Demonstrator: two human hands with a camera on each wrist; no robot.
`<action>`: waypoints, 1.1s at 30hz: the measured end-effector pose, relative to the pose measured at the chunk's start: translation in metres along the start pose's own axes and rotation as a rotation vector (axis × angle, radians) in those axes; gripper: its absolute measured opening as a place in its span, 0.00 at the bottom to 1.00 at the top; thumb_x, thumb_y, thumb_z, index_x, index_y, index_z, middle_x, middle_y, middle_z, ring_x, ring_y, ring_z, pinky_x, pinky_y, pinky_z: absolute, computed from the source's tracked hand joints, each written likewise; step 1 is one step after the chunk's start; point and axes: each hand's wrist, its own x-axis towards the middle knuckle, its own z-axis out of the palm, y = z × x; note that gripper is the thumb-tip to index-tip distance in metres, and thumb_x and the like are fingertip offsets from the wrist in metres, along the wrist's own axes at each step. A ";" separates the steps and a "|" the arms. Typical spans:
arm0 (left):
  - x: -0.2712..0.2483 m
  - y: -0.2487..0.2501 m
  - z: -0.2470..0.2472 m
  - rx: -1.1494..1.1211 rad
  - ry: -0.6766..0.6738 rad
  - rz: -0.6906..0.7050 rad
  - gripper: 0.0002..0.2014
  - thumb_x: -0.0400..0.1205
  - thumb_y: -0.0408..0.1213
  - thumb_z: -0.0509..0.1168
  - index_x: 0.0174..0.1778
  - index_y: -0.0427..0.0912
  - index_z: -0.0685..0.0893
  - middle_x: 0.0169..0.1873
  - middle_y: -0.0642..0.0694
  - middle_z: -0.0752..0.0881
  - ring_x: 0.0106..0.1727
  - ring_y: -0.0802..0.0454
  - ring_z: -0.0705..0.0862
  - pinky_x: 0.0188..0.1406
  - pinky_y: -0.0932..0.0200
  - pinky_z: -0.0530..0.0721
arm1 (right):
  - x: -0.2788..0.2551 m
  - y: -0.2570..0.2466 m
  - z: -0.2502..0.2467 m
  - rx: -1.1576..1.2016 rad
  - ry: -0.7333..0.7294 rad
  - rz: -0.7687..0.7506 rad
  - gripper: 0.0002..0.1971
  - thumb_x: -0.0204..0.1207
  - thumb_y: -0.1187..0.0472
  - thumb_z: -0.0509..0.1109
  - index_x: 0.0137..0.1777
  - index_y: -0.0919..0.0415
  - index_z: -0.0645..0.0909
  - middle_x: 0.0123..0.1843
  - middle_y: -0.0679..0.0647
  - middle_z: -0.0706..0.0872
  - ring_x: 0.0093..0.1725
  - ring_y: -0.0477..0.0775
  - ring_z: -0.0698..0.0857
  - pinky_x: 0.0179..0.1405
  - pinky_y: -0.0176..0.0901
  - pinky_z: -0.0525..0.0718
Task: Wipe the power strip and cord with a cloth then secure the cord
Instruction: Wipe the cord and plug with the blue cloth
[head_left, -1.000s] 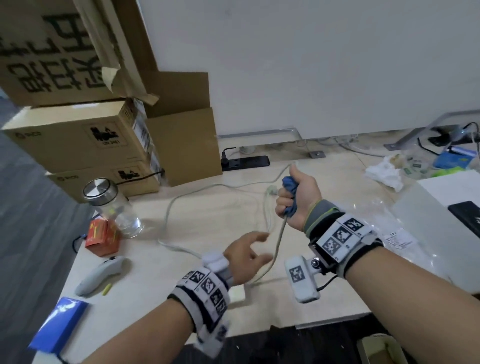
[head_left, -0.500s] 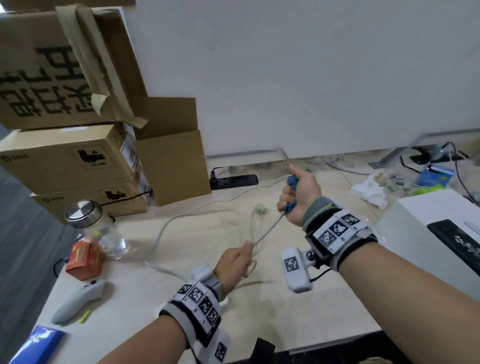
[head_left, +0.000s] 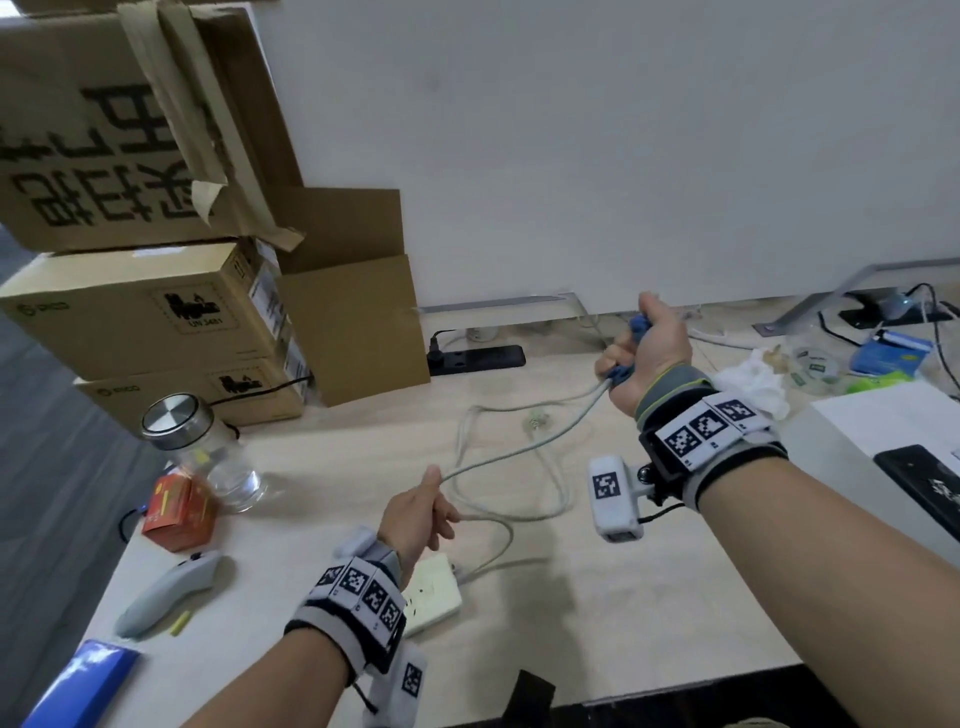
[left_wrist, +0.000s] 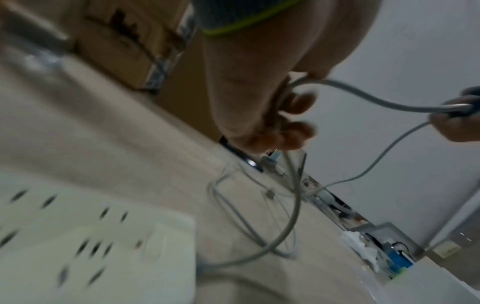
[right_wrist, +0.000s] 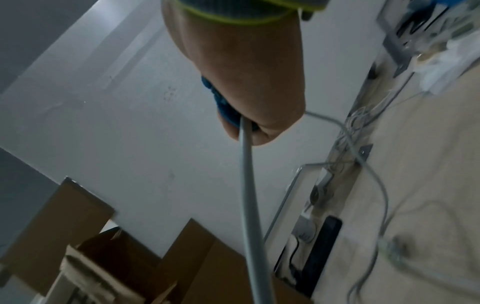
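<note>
A white power strip (head_left: 434, 592) (left_wrist: 98, 242) lies near the table's front edge, partly hidden under my left wrist. Its grey cord (head_left: 524, 447) (left_wrist: 293, 216) (right_wrist: 250, 205) loops over the tabletop and rises taut between my hands. My left hand (head_left: 415, 512) (left_wrist: 262, 107) pinches the cord low, just above the strip. My right hand (head_left: 644, 353) (right_wrist: 249, 98) is raised near the back wall, fist closed round a blue cloth (head_left: 636, 330) (right_wrist: 223, 107) wrapped over the cord. The cord's plug (head_left: 537, 418) lies on the table between the loops.
Stacked cardboard boxes (head_left: 156, 312) fill the back left. A black power strip (head_left: 475, 358) lies by the wall. A glass jar (head_left: 208, 457), an orange box (head_left: 179, 514), a grey remote (head_left: 166, 592) and a blue packet (head_left: 83, 680) sit at left; tissue (head_left: 753, 379) and a white device (head_left: 893, 436) at right.
My right hand has slid the cloth up and back along the cord toward the wall. My left hand closed on the cord and now holds it taut low down.
</note>
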 end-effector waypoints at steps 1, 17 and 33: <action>0.004 0.006 -0.002 0.085 0.081 0.034 0.26 0.86 0.52 0.52 0.30 0.45 0.85 0.36 0.39 0.87 0.34 0.46 0.80 0.38 0.54 0.75 | -0.001 0.006 0.003 0.004 -0.013 0.009 0.21 0.77 0.48 0.65 0.27 0.53 0.64 0.17 0.45 0.60 0.17 0.48 0.53 0.22 0.37 0.53; -0.006 0.065 0.016 0.465 0.077 0.532 0.23 0.78 0.66 0.50 0.54 0.53 0.77 0.26 0.53 0.77 0.30 0.52 0.78 0.28 0.57 0.69 | -0.023 0.095 0.031 -0.142 -0.139 0.248 0.23 0.75 0.42 0.68 0.27 0.54 0.66 0.18 0.47 0.61 0.18 0.48 0.57 0.19 0.40 0.60; 0.044 0.011 -0.087 1.085 0.056 0.543 0.15 0.83 0.53 0.53 0.41 0.51 0.81 0.41 0.49 0.87 0.43 0.45 0.85 0.45 0.52 0.81 | -0.003 0.057 0.016 -0.211 -0.007 0.042 0.22 0.76 0.44 0.69 0.30 0.55 0.66 0.20 0.48 0.61 0.18 0.49 0.57 0.23 0.40 0.63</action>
